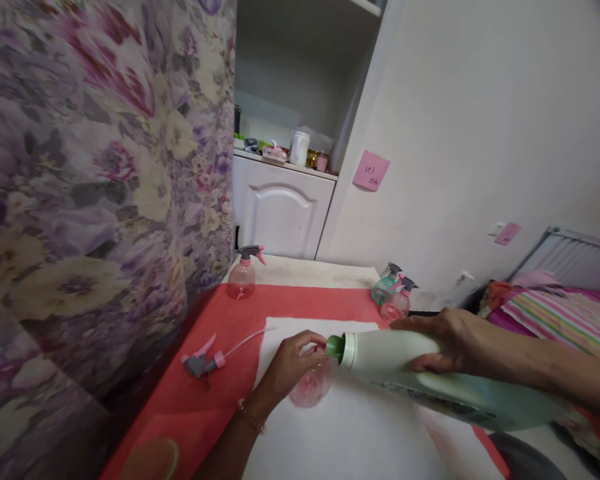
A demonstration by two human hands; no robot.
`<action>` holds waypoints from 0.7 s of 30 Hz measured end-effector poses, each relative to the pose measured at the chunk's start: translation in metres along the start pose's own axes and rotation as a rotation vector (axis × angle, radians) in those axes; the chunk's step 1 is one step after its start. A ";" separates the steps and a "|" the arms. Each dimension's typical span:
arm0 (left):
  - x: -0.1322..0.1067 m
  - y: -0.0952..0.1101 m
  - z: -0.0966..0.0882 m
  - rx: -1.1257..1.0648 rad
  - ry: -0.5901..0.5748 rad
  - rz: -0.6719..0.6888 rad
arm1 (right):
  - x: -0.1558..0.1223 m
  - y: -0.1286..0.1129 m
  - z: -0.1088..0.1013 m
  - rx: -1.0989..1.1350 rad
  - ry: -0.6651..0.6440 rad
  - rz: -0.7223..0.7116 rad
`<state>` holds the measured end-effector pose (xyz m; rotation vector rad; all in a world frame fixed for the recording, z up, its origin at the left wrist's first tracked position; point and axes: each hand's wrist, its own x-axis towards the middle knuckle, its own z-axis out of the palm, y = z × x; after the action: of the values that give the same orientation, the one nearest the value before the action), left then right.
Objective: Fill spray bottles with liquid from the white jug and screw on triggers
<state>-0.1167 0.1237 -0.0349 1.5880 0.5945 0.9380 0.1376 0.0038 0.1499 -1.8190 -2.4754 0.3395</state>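
Note:
My left hand [300,360] has its fingers closed around the neck of a clear pink spray bottle [310,390], which stands without its top on a white sheet [360,427]. My right hand [440,343] grips a large pale green jug [390,353] tilted nearly level. The jug's green spout [336,347] is right at the small bottle's mouth; whether liquid flows cannot be made out. Left of the sheet, a grey and pink spray head [203,363] lies on the red table cover [220,397], its thin tube reaching toward the sheet.
A pink spray bottle [242,279] stands at the back left. At the back right are a green spray bottle [383,288] and another pink one [396,305]. A floral curtain [105,200] hangs on the left, a white cabinet [283,207] stands behind, and a bed [570,313] is at right.

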 end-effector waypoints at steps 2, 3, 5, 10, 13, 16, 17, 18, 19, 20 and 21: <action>0.000 0.000 -0.001 0.002 -0.005 0.008 | 0.000 -0.001 0.000 -0.006 0.003 0.000; -0.001 0.000 -0.001 0.005 -0.004 0.013 | 0.000 -0.001 0.000 -0.018 0.003 -0.002; -0.001 -0.001 -0.001 0.017 -0.003 0.030 | 0.000 0.001 0.000 -0.050 0.012 -0.016; 0.000 0.000 -0.002 0.060 -0.006 0.055 | 0.000 -0.001 -0.003 -0.104 0.003 -0.042; 0.000 0.001 -0.004 0.083 -0.005 0.064 | 0.000 -0.006 -0.006 -0.137 -0.015 -0.048; 0.000 0.001 -0.005 0.091 -0.009 0.071 | 0.000 -0.009 -0.008 -0.160 -0.022 -0.056; 0.000 0.001 -0.005 0.090 -0.010 0.073 | 0.001 -0.009 -0.008 -0.161 -0.025 -0.056; -0.001 0.000 -0.005 0.089 -0.012 0.076 | 0.001 -0.009 -0.008 -0.159 -0.029 -0.056; -0.001 0.000 -0.005 0.087 -0.013 0.077 | 0.001 -0.009 -0.008 -0.158 -0.032 -0.059; -0.001 0.000 -0.005 0.086 -0.014 0.075 | 0.002 -0.009 -0.008 -0.161 -0.034 -0.064; -0.001 0.000 -0.005 0.085 -0.015 0.072 | 0.002 -0.009 -0.008 -0.166 -0.031 -0.071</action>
<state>-0.1210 0.1254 -0.0347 1.7001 0.5763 0.9636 0.1297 0.0041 0.1597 -1.7891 -2.6552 0.1638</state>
